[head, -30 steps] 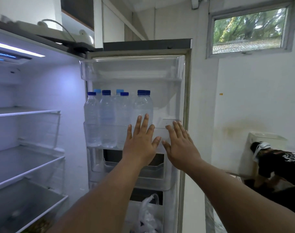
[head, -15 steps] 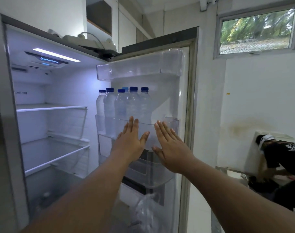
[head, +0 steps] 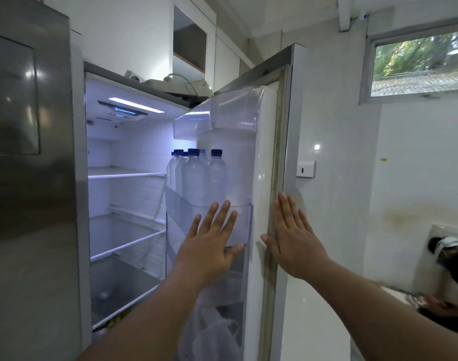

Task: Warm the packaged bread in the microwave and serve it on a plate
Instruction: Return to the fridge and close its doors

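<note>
Two flat, spread hands, left hand (head: pixel 211 242) and right hand (head: pixel 291 237), press the white refrigerator door (head: pixel 264 157); no packaged bread visible

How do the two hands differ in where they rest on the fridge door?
The left hand lies flat on the clear bottle bin; the right hand lies flat on the door's edge seal. The left thumb hooks under the bin's lower lip; the right thumb points toward the bin. Both are open, fingers straight and pointing up.
</note>
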